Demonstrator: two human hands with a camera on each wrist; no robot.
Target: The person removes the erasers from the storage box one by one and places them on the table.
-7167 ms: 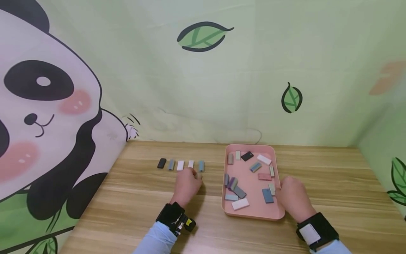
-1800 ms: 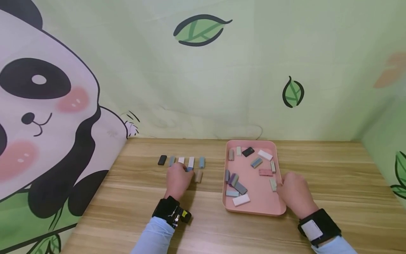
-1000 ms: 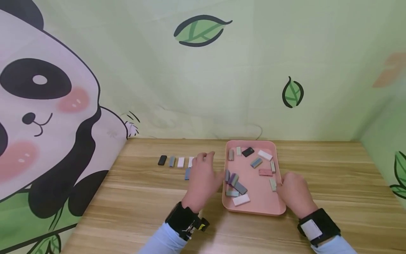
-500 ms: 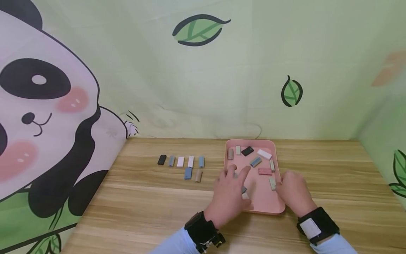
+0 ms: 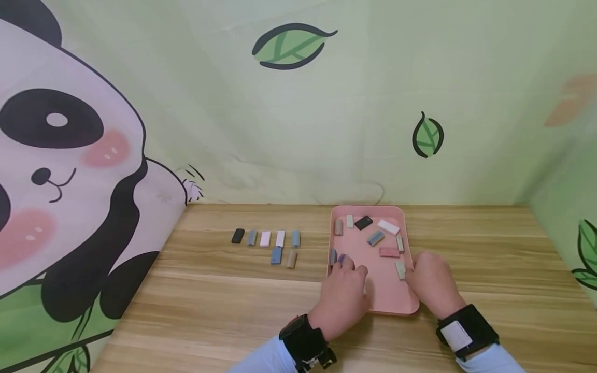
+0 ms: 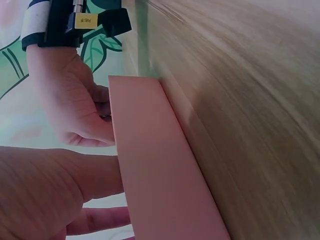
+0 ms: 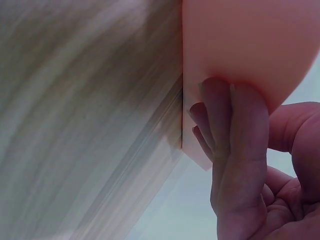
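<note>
A pink tray (image 5: 384,290) lies on the wooden table and holds several small coloured blocks, among them a black one (image 5: 363,223) and a pink one (image 5: 389,252). My left hand (image 5: 350,269) reaches over the tray's near-left part, fingers bent down onto blocks there; whether it grips one is hidden. My right hand (image 5: 417,272) holds the tray's right rim. In the right wrist view its fingers (image 7: 235,150) press on the tray wall (image 7: 250,45). The left wrist view shows the tray's outer wall (image 6: 155,165) with both hands at it.
Left of the tray a row of several blocks (image 5: 265,238) lies on the table, from black (image 5: 238,236) to blue-grey (image 5: 296,238). A blue block (image 5: 276,255) and a tan block (image 5: 291,258) lie just in front of that row. Panda and leaf wall panels close in the back and sides.
My left hand left a blue block beside the tan one, crossed right to the tray, and has now drawn back to its near-left part. The right hand stayed on the rim.
</note>
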